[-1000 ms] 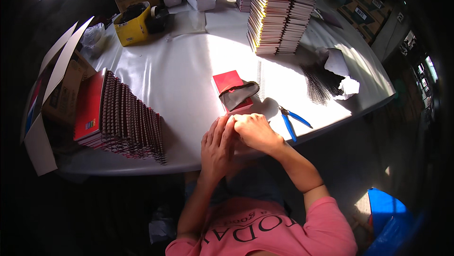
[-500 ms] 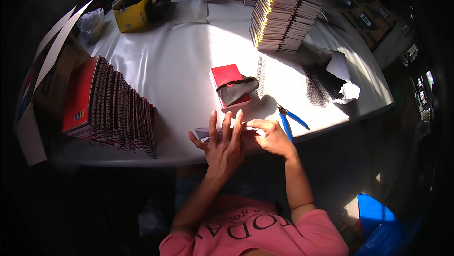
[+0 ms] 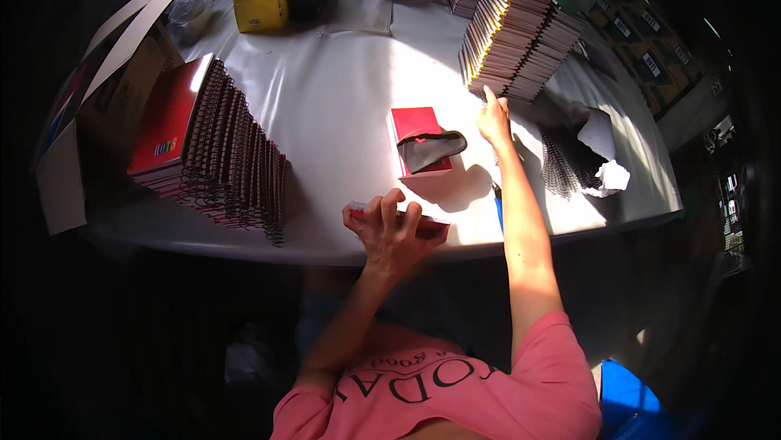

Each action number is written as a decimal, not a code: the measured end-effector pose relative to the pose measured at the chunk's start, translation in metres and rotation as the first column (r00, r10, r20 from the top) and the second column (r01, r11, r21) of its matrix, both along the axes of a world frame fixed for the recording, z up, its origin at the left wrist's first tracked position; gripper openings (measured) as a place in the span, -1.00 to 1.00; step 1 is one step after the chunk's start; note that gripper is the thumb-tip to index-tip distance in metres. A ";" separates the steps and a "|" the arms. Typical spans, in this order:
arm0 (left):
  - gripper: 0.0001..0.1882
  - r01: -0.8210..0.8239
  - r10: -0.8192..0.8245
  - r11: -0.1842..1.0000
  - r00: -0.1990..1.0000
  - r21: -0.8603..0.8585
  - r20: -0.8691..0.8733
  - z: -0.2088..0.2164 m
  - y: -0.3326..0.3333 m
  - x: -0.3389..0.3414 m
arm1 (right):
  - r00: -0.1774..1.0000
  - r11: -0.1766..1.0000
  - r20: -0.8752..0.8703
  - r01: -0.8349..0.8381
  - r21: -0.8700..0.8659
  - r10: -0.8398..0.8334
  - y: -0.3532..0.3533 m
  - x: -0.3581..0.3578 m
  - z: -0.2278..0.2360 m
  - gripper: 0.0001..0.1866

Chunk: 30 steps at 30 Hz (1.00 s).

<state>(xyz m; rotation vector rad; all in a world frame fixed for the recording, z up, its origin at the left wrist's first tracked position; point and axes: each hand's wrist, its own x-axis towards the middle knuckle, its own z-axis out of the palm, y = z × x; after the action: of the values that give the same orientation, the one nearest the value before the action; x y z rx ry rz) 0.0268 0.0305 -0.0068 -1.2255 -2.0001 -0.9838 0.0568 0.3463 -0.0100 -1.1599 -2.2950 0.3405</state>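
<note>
My left hand (image 3: 390, 233) is closed round a small red-covered notebook (image 3: 436, 229) at the table's front edge, fingers curled over its top. My right hand (image 3: 494, 119) is stretched far forward over the table, just in front of the tall notebook stack, fingers drawn together; what they hold, if anything, is hidden. Between the hands lies a stack of red-covered books (image 3: 416, 120) with a dark grey pouch-like piece (image 3: 429, 153) on top. Blue-handled pliers (image 3: 499, 206) show only in part beside my right forearm.
Spiral-bound red notebooks (image 3: 171, 127) are piled at the left beside an open cardboard box (image 3: 134, 86). Tall notebook stacks (image 3: 508, 33) stand at the back right. Black wire coils (image 3: 561, 159) and crumpled paper (image 3: 610, 176) lie at the right. A yellow container (image 3: 264, 5) stands at the back left.
My right hand has left the notebook and reached forward to where a loose wire coil lay, which is now out of sight. My left hand has curled round the notebook. The view has shifted slightly.
</note>
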 end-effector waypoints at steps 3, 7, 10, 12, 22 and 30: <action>-0.45 -0.005 0.006 1.000 1.000 -0.023 0.030 0.010 -0.013 -0.008 | 0.976 0.982 -0.114 -0.178 0.063 0.184 -0.057 0.041 0.066 -0.60; -0.50 0.012 -0.011 1.000 0.999 -0.021 0.032 0.003 -0.023 -0.011 | 0.812 0.757 -0.381 -0.565 -0.327 0.442 -0.158 0.088 0.093 -0.75; -0.52 0.039 -0.037 0.999 0.996 -0.025 0.086 0.003 -0.020 -0.005 | 0.808 0.720 -0.390 -0.579 -0.383 0.442 -0.206 0.107 0.079 -0.79; -0.53 0.060 -0.055 0.997 0.993 -0.044 0.107 0.006 -0.020 -0.003 | 0.822 0.776 -0.405 -0.538 -0.329 0.399 -0.215 0.107 0.069 -0.79; -0.49 0.057 -0.045 0.993 0.993 -0.106 0.113 0.013 -0.026 -0.008 | 0.816 0.425 -0.359 -0.552 -0.717 0.454 -0.214 0.105 0.079 -0.79; -0.41 0.107 -0.098 0.989 0.991 -0.102 0.089 0.016 -0.030 -0.011 | 0.766 0.680 -0.273 -0.643 -0.353 0.583 -0.217 0.102 0.084 -0.62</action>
<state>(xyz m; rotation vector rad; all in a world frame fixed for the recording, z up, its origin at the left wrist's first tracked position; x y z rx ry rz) 0.0161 0.0000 0.0089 -1.3771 -2.0961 -1.0036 0.1588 0.1293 0.0743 -0.4494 -2.4907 1.1993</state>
